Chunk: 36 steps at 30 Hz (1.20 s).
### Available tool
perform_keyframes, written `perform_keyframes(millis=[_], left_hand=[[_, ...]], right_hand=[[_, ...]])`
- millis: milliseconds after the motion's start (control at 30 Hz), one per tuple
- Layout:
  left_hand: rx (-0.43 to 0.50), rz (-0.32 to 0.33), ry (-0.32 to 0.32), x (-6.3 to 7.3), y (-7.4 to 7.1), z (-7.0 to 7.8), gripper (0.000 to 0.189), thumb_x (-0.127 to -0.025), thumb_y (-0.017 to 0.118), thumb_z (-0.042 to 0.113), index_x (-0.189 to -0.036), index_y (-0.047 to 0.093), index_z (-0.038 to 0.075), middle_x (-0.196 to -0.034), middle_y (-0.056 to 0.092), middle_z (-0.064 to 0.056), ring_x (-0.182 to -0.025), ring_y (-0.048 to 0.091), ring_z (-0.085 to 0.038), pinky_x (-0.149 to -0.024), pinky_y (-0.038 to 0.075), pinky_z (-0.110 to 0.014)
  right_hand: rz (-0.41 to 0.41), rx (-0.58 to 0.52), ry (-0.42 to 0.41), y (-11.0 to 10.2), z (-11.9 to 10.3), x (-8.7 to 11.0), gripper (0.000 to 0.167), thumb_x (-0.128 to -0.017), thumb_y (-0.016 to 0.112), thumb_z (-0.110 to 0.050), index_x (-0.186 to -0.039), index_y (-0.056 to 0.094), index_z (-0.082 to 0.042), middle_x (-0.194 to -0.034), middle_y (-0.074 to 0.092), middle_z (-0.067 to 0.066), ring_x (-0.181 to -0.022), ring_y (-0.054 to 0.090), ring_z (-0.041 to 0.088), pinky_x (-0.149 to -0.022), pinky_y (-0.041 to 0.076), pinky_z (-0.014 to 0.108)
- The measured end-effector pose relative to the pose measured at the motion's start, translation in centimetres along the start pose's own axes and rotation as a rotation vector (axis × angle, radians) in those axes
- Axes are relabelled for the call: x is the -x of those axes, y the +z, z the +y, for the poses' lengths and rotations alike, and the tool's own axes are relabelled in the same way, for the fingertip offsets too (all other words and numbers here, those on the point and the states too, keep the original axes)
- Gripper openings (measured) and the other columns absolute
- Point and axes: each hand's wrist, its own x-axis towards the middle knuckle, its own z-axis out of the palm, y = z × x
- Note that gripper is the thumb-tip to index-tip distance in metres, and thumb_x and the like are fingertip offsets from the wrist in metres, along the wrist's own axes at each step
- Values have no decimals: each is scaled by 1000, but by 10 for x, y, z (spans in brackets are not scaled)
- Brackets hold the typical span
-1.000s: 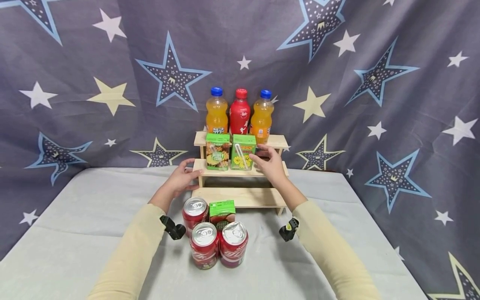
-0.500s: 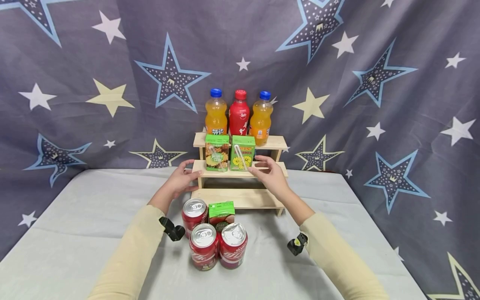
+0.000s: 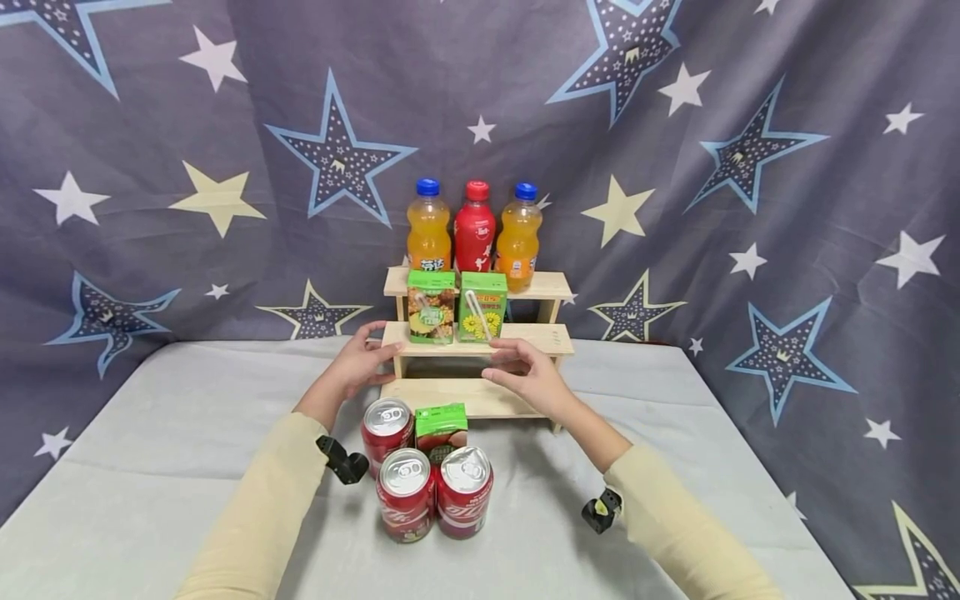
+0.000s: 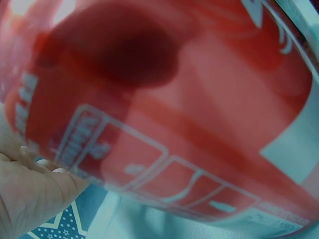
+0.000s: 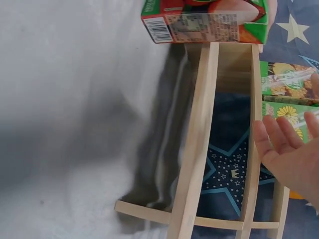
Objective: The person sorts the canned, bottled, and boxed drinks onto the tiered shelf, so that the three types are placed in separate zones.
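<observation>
Fingers of the right hand (image 3: 531,382) are relaxed and hold nothing, near the flower carton (image 3: 480,308) on the middle board (image 3: 549,338). The left hand (image 3: 356,364) grips one end of the wooden stand (image 3: 472,395), maybe for steadiness; three cans (image 3: 405,500) are in front.

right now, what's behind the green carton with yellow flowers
Behind the green carton, on the top shelf, stand a red bottle and, further right, a blue-capped orange bottle. The carton hides the red bottle's lower part; anything directly behind it cannot be seen.
</observation>
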Motion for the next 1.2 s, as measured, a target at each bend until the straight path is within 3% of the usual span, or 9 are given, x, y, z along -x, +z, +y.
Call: perform_keyframes(millis=[133, 267, 533, 800, 1200], left_hand=[[-2, 8, -4, 0, 0, 0, 68, -96, 51, 16, -149, 9, 14, -138, 33, -27, -121, 43, -38, -93, 53, -45], [-2, 3, -2, 0, 0, 0, 68, -96, 51, 17, -149, 8, 14, -139, 33, -27, -122, 43, -38, -93, 52, -46], [9, 2, -5, 0, 0, 0, 67, -96, 51, 16, -149, 9, 14, -138, 35, -26, -121, 44, -37, -91, 54, -43], [9, -1, 6, 0, -1, -1, 68, -96, 51, 16, -149, 8, 13, -137, 35, -27, -122, 43, -39, -93, 53, -45], [8, 2, 5, 2, 1, 0, 67, -96, 50, 15, -149, 9, 13, -136, 36, -26, -125, 41, -42, -91, 54, -44]], right_hand=[[-49, -6, -31, 3, 2, 2, 47, -85, 68, -10, -129, 51, -3, -122, 58, 21, -111, 56, 40, -90, 55, 34], [-89, 12, -40, 7, -1, 4, 47, -84, 69, -8, -127, 52, -1, -120, 59, 23, -109, 57, 40, -93, 52, 42], [-228, 87, -33, 12, -25, 18, 45, -85, 66, -5, -127, 51, 2, -123, 55, 25, -112, 54, 42, -92, 50, 50], [-305, 102, -35, 19, 0, 13, 47, -85, 69, -15, -129, 52, -10, -126, 55, 22, -113, 56, 33, -92, 51, 46], [-388, 106, -36, 36, 16, 13, 58, -78, 76, -14, -130, 51, -4, -129, 55, 13, -110, 56, 29, -94, 52, 43]])
